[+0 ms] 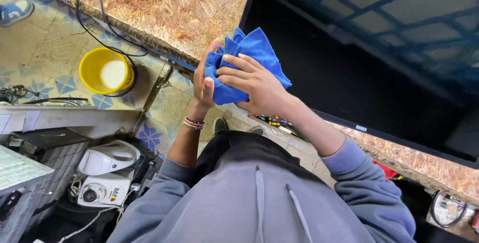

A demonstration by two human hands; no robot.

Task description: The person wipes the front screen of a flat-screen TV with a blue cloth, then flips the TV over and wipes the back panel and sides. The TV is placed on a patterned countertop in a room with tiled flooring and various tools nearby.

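A bright blue cloth point(259, 48) is bunched between both my hands in front of my chest. My left hand point(202, 81) cups it from the left side, thumb up, with a beaded bracelet on the wrist. My right hand point(252, 81) lies over the cloth's front, fingers spread across it. Just right of the cloth lies a large flat black screen point(379, 58) on a speckled stone counter point(184, 8).
A yellow bucket point(106, 71) stands on the patterned tile floor at left, with black cables running past it. White appliances point(105, 173) and clutter sit at lower left. Small tools point(272, 121) lie under my right forearm. A blue shoe point(15, 11) shows at far left.
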